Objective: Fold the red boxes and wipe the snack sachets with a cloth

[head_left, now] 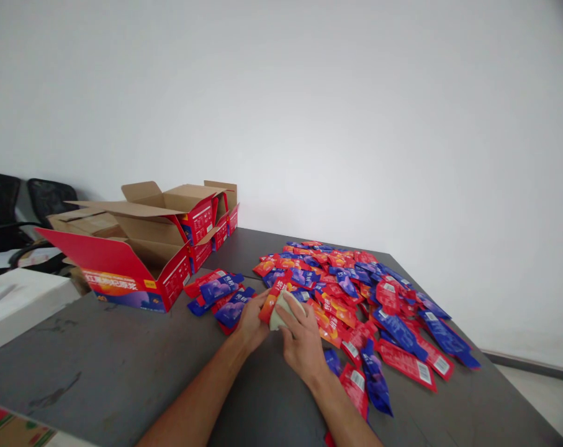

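Note:
My left hand [254, 321] is closed on a red and orange pouch [272, 300], which tilts upward in front of me. In my right hand [302, 338] is a bunched pale green cloth [281, 318], pressed against the pouch's face. Beyond and to the right of both hands spreads a big loose heap of red and blue pouches [341, 304], some with white barcode labels. A smaller pile of pouches [221, 287] lies left of my left hand.
Open red cardboard boxes [169, 282] with brown insides line the table's left side. A white box [25, 304] sits at the far left, near black chairs [48, 198]. The dark grey table [123, 360] reaches back to a white wall.

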### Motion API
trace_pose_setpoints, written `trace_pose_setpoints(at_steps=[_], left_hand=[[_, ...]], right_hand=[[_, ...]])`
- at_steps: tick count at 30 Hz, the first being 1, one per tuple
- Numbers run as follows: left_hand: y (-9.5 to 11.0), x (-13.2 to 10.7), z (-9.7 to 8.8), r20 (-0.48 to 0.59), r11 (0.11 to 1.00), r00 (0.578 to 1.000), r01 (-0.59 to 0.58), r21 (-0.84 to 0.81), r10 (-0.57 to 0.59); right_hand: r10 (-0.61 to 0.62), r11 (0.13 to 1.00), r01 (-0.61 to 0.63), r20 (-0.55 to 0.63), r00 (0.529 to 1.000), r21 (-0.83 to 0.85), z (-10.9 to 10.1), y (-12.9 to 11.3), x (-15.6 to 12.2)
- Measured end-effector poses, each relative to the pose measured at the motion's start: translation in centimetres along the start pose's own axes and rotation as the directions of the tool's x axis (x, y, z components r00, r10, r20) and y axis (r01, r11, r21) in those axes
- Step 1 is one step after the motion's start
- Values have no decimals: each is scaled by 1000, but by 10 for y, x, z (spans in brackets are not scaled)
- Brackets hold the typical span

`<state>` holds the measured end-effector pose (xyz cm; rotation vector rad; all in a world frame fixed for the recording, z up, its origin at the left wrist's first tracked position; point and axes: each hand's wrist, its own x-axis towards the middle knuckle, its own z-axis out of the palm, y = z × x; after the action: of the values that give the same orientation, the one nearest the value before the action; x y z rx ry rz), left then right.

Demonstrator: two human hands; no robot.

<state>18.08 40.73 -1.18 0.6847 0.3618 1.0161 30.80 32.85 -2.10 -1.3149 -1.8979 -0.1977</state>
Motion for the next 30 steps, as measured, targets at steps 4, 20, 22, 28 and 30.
trace_pose_setpoints(at_steps=[4,20,22,28,30], left_hand=[[4,-2,1,58,992,993,111,-63,-107],[-4,-2,2,9,963,963,269,-7,-269],[-4,-1,2,-7,969,969,248,16,-248],[-4,3,-3,-94,827,972,-129,548,214],[-1,4,-9,-36,642,937,-209,738,346]], right_hand=[[-4,999,6,43,999,-44,-3,2,2],[4,998,2,82,997,-64,-9,-11,7],[19,997,-11,102,995,-77,-9,-13,8],[144,978,-130,81,986,-164,-10,4,6],[181,967,-165,66,981,-196,-9,9,4]])
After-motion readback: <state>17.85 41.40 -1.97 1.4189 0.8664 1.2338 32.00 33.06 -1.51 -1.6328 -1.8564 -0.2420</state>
